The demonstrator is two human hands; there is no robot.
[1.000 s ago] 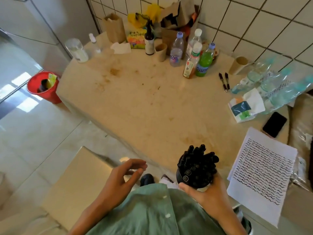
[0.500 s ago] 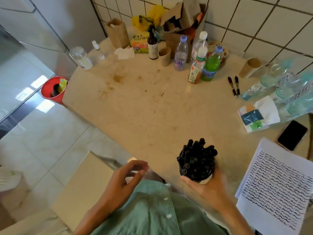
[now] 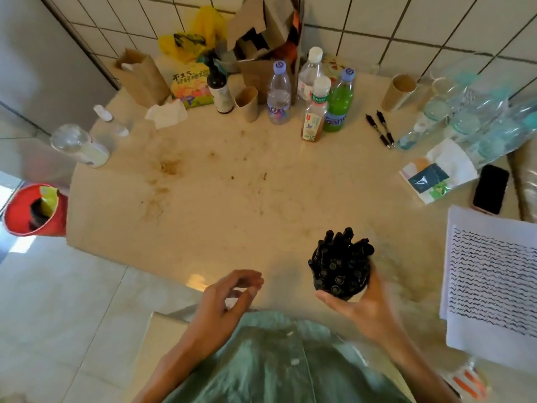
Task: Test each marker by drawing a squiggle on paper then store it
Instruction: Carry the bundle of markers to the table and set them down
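Many black markers (image 3: 340, 266) fill the right hand's (image 3: 366, 306) cup.

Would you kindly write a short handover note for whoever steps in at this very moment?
Right hand: its grip is round the cup of black markers, at the table's near edge.
Left hand: holds nothing, fingers loosely curled.
Paper: to the right, mostly covered with rows of squiggles.
Done: many squiggle rows drawn.
Left: which markers remain untested cannot be told; two pens lie apart near the bottles.
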